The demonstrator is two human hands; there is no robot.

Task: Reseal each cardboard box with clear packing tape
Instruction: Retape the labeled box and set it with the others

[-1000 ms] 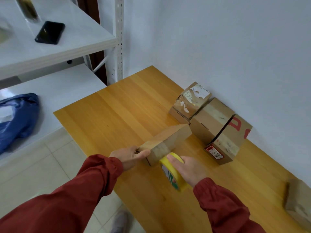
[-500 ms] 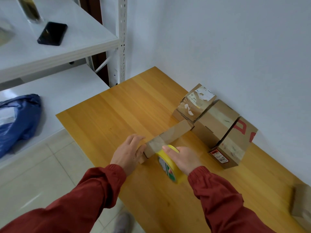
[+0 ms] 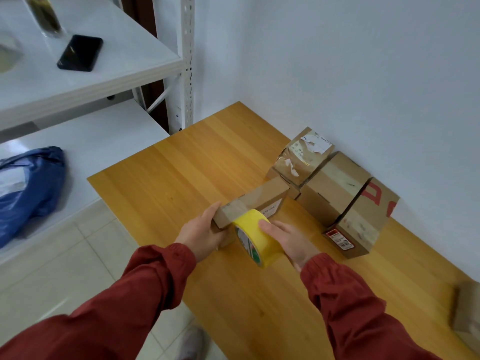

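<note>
A long flat cardboard box [image 3: 255,201] lies on the wooden table [image 3: 197,165], with a strip of clear tape over its near end. My left hand [image 3: 202,229] grips that near end from the left. My right hand [image 3: 288,239] grips a yellow-cored tape roll [image 3: 255,236], held on edge against the box's near right corner. Three more cardboard boxes stand in a row by the wall: a torn-label one [image 3: 302,158], a plain one [image 3: 333,188] and one with red print [image 3: 363,219].
Another cardboard box [image 3: 467,311] shows at the table's right edge. A white shelf unit [image 3: 78,141] stands to the left, with a blue bag [image 3: 28,188] on the lower shelf and a black phone [image 3: 80,53] and a glass jar [image 3: 45,14] on the upper one. Tiled floor lies below.
The box has come down flatter on the table and turned slightly. My left hand has shifted from pressing its end to gripping it from the side. The tape roll stays at the near end.
</note>
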